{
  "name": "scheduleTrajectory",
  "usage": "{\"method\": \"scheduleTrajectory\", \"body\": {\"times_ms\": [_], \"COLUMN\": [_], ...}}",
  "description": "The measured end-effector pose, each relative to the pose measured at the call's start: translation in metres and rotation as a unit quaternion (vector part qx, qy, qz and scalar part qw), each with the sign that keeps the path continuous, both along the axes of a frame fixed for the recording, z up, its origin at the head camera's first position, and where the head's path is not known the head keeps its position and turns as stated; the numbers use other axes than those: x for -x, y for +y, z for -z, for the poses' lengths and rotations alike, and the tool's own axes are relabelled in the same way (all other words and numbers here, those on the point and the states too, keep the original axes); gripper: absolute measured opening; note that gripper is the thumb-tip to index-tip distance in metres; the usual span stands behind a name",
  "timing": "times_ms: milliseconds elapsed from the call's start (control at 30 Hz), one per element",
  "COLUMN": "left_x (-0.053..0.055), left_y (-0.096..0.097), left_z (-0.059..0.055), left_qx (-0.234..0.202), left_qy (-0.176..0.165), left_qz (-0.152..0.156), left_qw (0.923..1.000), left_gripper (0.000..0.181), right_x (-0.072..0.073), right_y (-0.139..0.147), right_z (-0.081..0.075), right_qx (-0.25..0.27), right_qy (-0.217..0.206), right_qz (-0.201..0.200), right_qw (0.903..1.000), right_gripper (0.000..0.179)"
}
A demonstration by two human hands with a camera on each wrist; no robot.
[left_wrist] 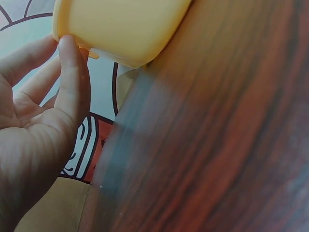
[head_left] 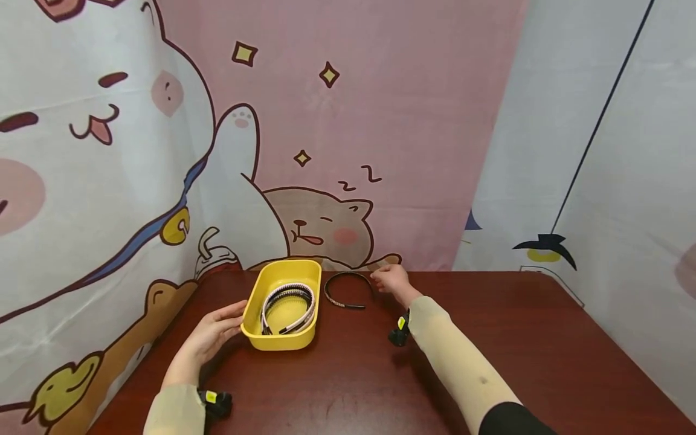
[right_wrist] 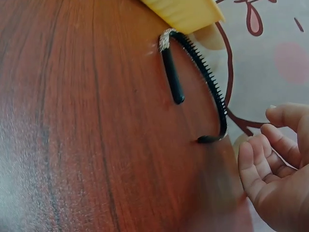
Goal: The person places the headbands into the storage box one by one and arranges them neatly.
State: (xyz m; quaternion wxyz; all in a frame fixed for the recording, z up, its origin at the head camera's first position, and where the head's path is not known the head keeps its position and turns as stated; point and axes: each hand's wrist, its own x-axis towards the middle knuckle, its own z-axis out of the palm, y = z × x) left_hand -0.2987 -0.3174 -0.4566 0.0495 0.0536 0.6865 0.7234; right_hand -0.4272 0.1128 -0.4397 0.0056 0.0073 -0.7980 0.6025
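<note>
My left hand (head_left: 214,332) is at the left side of a yellow plastic basin (head_left: 278,343), with thumb and a finger pinching its rim, as the left wrist view shows. Inside the basin lie several headbands (head_left: 296,326), white and black, nested together. To the basin's right a black toothed headband (right_wrist: 210,77) with a glittery band lies on the table. My right hand (head_left: 393,283) hovers just right of this headband, fingers loosely bent and thumb near them; in the right wrist view a gap shows between the fingertips and the band.
The dark reddish-brown wooden table (head_left: 348,386) ends at a cloth wall (head_left: 413,133) printed with cartoon animals. The basin stands near the back left edge. Black wrist cameras (head_left: 399,332) are strapped on both wrists.
</note>
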Motion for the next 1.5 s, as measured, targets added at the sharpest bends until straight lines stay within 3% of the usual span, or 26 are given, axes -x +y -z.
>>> {"method": "scheduleTrajectory", "body": {"times_ms": [400,767,1167,1500], "left_x": [0.003,0.006,0.004,0.002], "left_y": [0.006,0.004,-0.001,0.001], "left_z": [0.0,0.001,-0.003,-0.003], "left_qx": [0.008,-0.014,-0.019,-0.016], "left_qy": [-0.006,-0.002,-0.006,-0.013], "left_qz": [0.003,0.012,-0.001,0.0], "left_qw": [0.9999,0.9998,0.9998,0.9998], "left_gripper": [0.058,0.058,0.059,0.059], "right_x": [0.013,0.021,0.024,0.017], "right_y": [0.012,0.003,-0.005,-0.008], "right_z": [0.021,0.021,0.018,0.024], "right_qx": [0.084,0.022,-0.032,-0.068], "right_qy": [-0.1,-0.096,-0.062,-0.041], "right_qz": [-0.022,-0.046,-0.066,-0.024], "right_qw": [0.9911,0.9941,0.9954,0.9966], "right_gripper": [0.03,0.038,0.021,0.02]}}
